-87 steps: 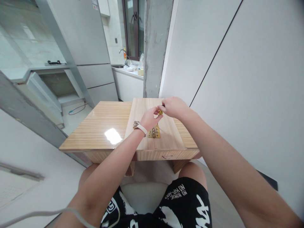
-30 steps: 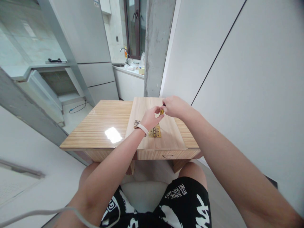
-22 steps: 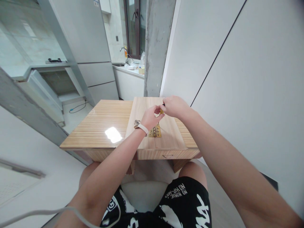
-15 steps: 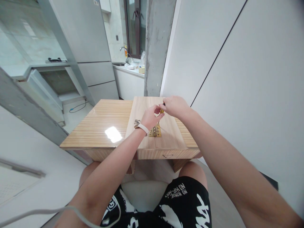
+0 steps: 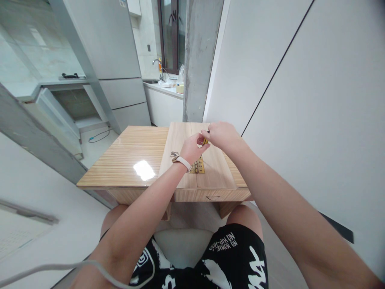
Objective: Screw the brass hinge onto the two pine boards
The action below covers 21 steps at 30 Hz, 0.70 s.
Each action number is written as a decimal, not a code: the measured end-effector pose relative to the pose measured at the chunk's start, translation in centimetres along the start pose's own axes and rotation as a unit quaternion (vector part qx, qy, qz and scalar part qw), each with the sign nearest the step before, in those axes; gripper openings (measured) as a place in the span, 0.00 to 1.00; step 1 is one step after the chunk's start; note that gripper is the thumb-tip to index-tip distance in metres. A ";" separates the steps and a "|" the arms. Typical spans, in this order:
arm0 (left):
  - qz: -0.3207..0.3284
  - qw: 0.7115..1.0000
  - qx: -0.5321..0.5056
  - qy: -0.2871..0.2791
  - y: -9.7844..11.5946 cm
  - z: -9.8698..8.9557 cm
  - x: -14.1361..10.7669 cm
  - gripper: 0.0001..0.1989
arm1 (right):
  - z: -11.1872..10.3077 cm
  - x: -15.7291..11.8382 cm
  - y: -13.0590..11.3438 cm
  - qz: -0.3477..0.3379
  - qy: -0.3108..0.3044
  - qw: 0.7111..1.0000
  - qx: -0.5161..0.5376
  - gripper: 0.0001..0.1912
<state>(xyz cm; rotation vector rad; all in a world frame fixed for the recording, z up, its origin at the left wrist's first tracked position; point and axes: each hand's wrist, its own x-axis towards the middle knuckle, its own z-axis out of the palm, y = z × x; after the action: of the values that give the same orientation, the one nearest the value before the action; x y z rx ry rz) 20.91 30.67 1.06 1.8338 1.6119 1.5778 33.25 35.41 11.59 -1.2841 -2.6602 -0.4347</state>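
A screwdriver (image 5: 205, 141) with a yellow and black handle stands roughly upright above the boards. My right hand (image 5: 223, 134) grips the top of its handle. The fingers of my left hand (image 5: 192, 149) close around it lower down, and a light band with a tassel circles that wrist. Below the hands, a brass hinge (image 5: 199, 165) lies flat across the seam between two pale wooden boards (image 5: 216, 174). My left wrist covers part of the hinge. The tool's thin shaft points down at the hinge's far edge; its tip is too small to make out.
The boards rest on a glossy striped wooden table (image 5: 120, 160) with a drawer handle (image 5: 213, 198) at the front. A white wall (image 5: 300, 120) stands close on the right. Behind are a grey pillar (image 5: 200, 60) and a sink counter (image 5: 167, 100). A pale cable (image 5: 60, 266) crosses lower left.
Both hands stay in place on the screwdriver, with only a slight shift. My right forearm has tilted a little.
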 end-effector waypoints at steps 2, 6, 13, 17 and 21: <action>0.002 1.000 0.006 0.008 0.0 0.1 0.1 0.06 | 0.0 -0.1 -0.1 0.008 -0.001 1.000 0.004 0.27; 0.012 1.000 0.010 0.004 0.1 0.0 0.2 0.04 | -0.1 -0.3 -0.2 0.014 -0.002 1.000 0.008 0.28; 0.003 1.000 0.023 0.009 0.0 -0.4 0.0 0.04 | -0.4 -0.6 0.9 -0.079 -0.001 0.994 0.069 0.18; 0.004 1.000 0.009 -0.008 -0.3 -0.2 0.0 0.05 | -0.5 -0.3 1.4 -0.122 -0.017 0.990 0.073 0.12; 0.001 1.000 0.007 -0.027 -0.5 -0.3 0.2 0.07 | -0.4 -0.3 1.5 -0.129 -0.027 0.988 0.077 0.12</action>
<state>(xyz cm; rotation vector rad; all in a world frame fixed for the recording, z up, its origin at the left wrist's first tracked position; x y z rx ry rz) 20.37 30.87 0.90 1.8683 1.6041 1.5084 34.61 35.96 12.21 -0.9259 -2.8530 -0.2212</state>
